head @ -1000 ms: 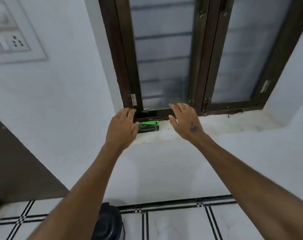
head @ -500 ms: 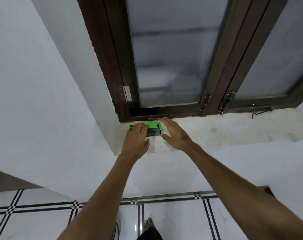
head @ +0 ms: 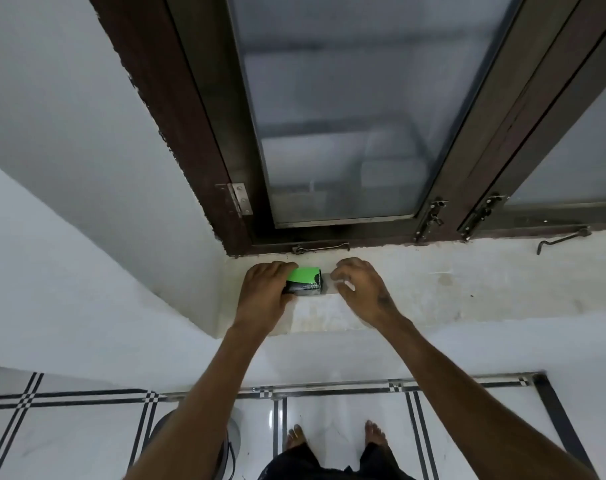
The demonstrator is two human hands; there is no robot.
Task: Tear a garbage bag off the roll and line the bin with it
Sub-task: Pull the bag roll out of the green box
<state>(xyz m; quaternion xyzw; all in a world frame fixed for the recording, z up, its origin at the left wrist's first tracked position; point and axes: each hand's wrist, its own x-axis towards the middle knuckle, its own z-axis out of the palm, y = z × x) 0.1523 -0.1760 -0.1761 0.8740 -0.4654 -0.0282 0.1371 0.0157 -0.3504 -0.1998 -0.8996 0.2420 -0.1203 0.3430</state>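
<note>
On the sill [head: 433,289], left grip [head: 263,296] clasps the roll [head: 305,280]; right grip [head: 360,285] curled, empty.

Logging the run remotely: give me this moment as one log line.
stage: fetching roll | left hand: grips green garbage bag roll on window sill | right hand: curled beside roll, holding nothing visible | bin: unlined, on floor

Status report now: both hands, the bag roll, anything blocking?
Left hand grips the garbage bag roll on the window sill. Right hand beside the roll, fingers curled, contact unclear. Nothing blocking.
</note>
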